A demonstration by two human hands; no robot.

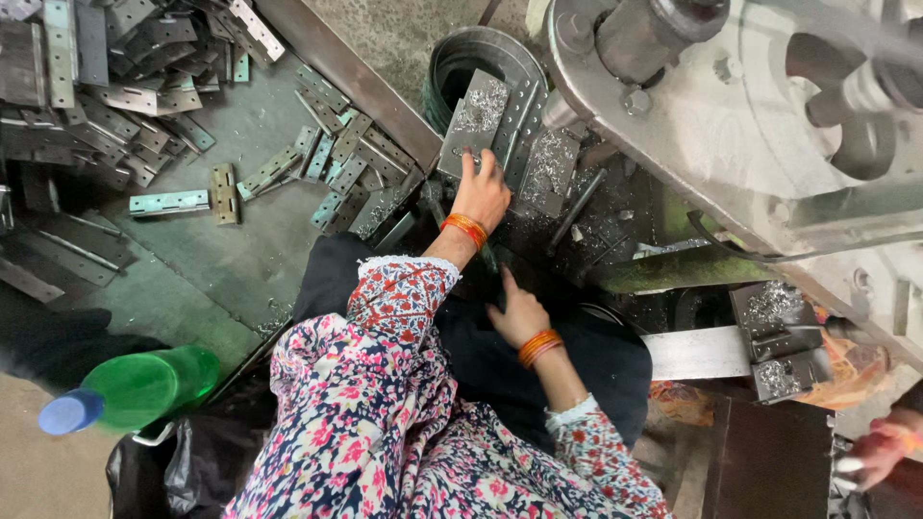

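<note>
My left hand (pixel 483 190) reaches forward and grips the lower edge of a perforated metal hinge plate (pixel 478 117) dusted with metal shavings. The plate leans on a round dark metal bucket (pixel 460 60). My right hand (pixel 517 309) is lower, over the dark cloth (pixel 481 356) on my lap, one finger pointing up toward a thin dark piece near my left wrist. What it holds is hidden. Both wrists carry orange bangles and floral sleeves.
Heaps of grey and teal hinges (pixel 144 86) lie on the green floor at left. A large grey machine (pixel 750 125) fills the top right. A green bottle with a blue cap (pixel 135 389) lies lower left. Another person's hand (pixel 880 450) shows at the bottom right.
</note>
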